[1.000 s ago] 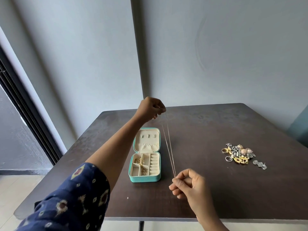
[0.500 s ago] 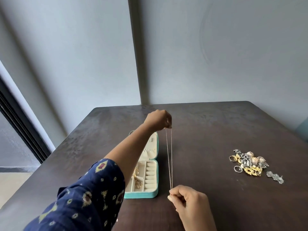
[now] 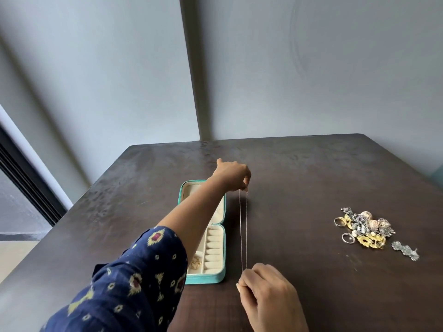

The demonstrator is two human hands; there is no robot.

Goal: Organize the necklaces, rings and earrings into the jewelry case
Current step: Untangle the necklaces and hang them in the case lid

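Observation:
A thin silver necklace chain [image 3: 243,231] is stretched taut as a doubled strand between my hands. My left hand [image 3: 231,174] pinches its far end above the table, just right of the open teal jewelry case [image 3: 203,280]. My right hand [image 3: 268,293] pinches the near end, close to the case's front right corner. The case lies open with cream lining, ring rolls on its right side and gold pieces in a left compartment. My left forearm crosses over the case and hides much of it. A pile of rings and earrings [image 3: 364,230] lies at the right.
The dark wooden table [image 3: 311,178] stands in a corner of grey walls. A silver earring piece [image 3: 405,250] lies apart from the pile, to its right. A dark door frame [image 3: 26,178] runs along the left, with floor below the table's left edge.
My left hand has come down and moved right, past the case's lid. My right hand has stayed near the case's front corner. The chain stays taut and stands more upright in the view.

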